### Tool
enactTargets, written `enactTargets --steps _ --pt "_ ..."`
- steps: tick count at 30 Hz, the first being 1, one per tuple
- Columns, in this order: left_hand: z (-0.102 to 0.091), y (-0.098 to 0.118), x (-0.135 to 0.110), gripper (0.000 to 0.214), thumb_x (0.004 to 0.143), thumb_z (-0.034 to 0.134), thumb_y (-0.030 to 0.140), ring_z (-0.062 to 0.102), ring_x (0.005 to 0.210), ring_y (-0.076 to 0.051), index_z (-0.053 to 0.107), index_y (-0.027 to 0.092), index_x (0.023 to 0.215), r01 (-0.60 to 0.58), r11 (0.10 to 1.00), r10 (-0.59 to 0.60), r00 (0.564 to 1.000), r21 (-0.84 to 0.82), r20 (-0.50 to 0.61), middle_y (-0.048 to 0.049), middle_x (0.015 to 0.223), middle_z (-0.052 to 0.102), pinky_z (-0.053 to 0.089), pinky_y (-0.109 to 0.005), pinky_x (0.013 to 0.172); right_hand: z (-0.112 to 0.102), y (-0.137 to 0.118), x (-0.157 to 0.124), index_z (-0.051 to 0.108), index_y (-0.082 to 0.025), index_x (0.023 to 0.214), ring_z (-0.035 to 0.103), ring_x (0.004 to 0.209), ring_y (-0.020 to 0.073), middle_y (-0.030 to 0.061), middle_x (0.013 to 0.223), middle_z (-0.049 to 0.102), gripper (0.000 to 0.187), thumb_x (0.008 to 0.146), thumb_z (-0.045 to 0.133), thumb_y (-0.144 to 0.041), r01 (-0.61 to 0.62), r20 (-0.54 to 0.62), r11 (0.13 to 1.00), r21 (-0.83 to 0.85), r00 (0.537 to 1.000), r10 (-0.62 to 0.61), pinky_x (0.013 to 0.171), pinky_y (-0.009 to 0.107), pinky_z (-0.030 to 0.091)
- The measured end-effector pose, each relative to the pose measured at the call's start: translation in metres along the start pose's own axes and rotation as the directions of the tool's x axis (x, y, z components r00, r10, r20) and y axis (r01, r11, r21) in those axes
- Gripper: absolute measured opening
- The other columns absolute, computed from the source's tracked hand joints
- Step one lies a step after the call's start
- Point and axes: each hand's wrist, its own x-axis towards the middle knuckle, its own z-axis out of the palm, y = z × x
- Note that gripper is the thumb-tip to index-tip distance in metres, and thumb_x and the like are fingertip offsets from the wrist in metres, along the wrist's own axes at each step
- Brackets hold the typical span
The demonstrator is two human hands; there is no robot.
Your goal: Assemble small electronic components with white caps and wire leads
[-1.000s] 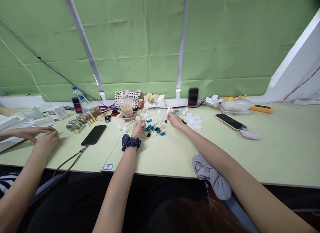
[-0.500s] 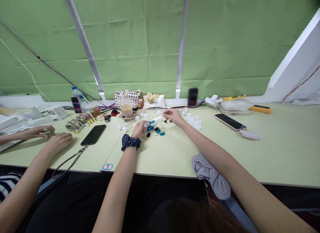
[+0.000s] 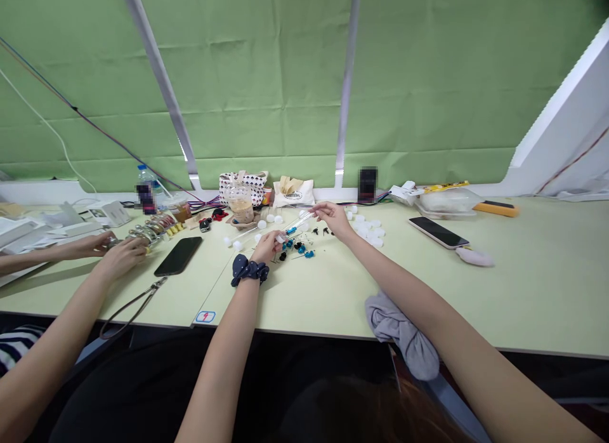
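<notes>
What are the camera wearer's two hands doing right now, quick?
Left hand: closed, holding the near end of a clear tube.
Right hand: fingertips at the tube's far end; cannot tell if gripping.

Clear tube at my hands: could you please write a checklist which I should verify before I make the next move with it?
1. Left hand has the clear tube near its closer end: ok.
2. Right hand has a firm grip: cannot tell; its fingers are at the far end, but contact is unclear.
3. Blue piece sits inside the tube: cannot tell; it could be behind it.
4. Small blue and black parts are out of the way: not ok; they lie scattered close to the left hand.
5. Drink cup stands upright: ok.
6. Co-worker's hands are apart from yours: ok, beyond the black phone.
</notes>
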Motion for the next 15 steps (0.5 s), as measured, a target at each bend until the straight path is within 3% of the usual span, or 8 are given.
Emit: enactTargets --steps 3,5,6,8,10,11,13,15 --pt "-0.001 0.001 0.0 0.019 0.082 0.053 0.032 0.031 0.046 -0.008 0.063 0.016 0.08 0.033 0.999 -0.031 0.997 -0.031 0.071 -0.008 0.07 0.061 0.025 -0.026 0.046 -0.015 0.011 0.005 0.061 -0.02 0.097 0.06 0.083 0.0175 0.0072 0.1 0.065 0.026 0.079 0.052 -0.036 -0.019 -0.094 0.991 -0.133 0.996 0.007 0.072 0.031 0.049" --pt "-0.001 0.002 0.0 0.02 0.082 0.053 0.033 0.032 0.046 -0.008 0.063 0.016 0.08 0.042 0.999 -0.04 0.998 -0.034 0.053 -0.0082 0.071 0.062 0.025 -0.026 0.046 -0.032 0.024 0.007 0.062 -0.019 0.097 0.058 0.085 0.0187 0.0079 0.099 0.064 0.024 0.081 0.047 -0.029 -0.115 -0.184 0.917 -0.381 0.982 0.046 0.076 0.034 0.047" --pt "-0.001 0.002 0.0 0.02 0.081 0.053 0.034 0.032 0.046 -0.008 0.063 0.016 0.081 0.044 0.998 -0.043 0.998 -0.033 0.037 -0.0083 0.072 0.062 0.025 -0.026 0.046 -0.041 0.032 0.006 0.062 -0.018 0.095 0.057 0.089 0.02 0.009 0.099 0.063 0.022 0.08 0.048 -0.024 -0.179 -0.22 0.828 -0.531 0.973 0.069 0.081 0.036 0.045" --pt "-0.001 0.002 0.001 0.022 0.081 0.053 0.034 0.032 0.046 -0.008 0.063 0.015 0.081 0.047 0.998 -0.047 0.999 -0.036 0.013 -0.0086 0.071 0.062 0.025 -0.026 0.046 -0.059 0.046 0.004 0.064 -0.016 0.094 0.052 0.1 0.0253 0.0131 0.106 0.059 0.021 0.076 0.052 -0.016 -0.313 -0.28 0.558 -0.769 0.949 0.146 0.087 0.041 0.039" --pt "-0.001 0.002 0.001 0.022 0.08 0.054 0.034 0.032 0.045 -0.008 0.063 0.014 0.082 0.046 0.998 -0.045 0.999 -0.047 0.006 -0.0088 0.07 0.062 0.024 -0.026 0.046 -0.071 0.058 0.0 0.064 -0.015 0.097 0.045 0.108 0.0311 0.0171 0.114 0.053 0.025 0.073 0.054 -0.011 -0.405 -0.344 0.295 -0.865 0.908 0.238 0.089 0.046 0.035" --pt "-0.002 0.002 0.001 0.022 0.079 0.054 0.033 0.033 0.045 -0.007 0.062 0.013 0.083 0.043 0.998 -0.042 0.999 -0.054 0.008 -0.0089 0.07 0.061 0.024 -0.026 0.045 -0.076 0.062 -0.002 0.064 -0.014 0.098 0.044 0.109 0.0326 0.018 0.115 0.051 0.027 0.074 0.054 -0.01 -0.428 -0.364 0.211 -0.879 0.888 0.282 0.088 0.048 0.034" --pt "-0.002 0.001 0.001 0.024 0.078 0.055 0.033 0.034 0.045 -0.007 0.062 0.011 0.085 0.039 0.997 -0.038 0.999 -0.067 0.009 -0.0091 0.07 0.061 0.024 -0.025 0.045 -0.08 0.067 -0.004 0.063 -0.014 0.1 0.041 0.11 0.0336 0.0189 0.116 0.049 0.028 0.075 0.052 -0.01 -0.434 -0.372 0.123 -0.893 0.862 0.344 0.087 0.05 0.032" --pt "-0.002 0.0 0.002 0.026 0.076 0.057 0.034 0.034 0.044 -0.006 0.061 0.01 0.086 0.048 0.996 -0.048 0.999 -0.074 0.002 -0.0087 0.071 0.061 0.024 -0.024 0.044 -0.082 0.068 -0.004 0.062 -0.015 0.103 0.04 0.11 0.0332 0.0187 0.116 0.047 0.029 0.077 0.05 -0.01 -0.422 -0.36 0.101 -0.901 0.856 0.372 0.086 0.05 0.032"
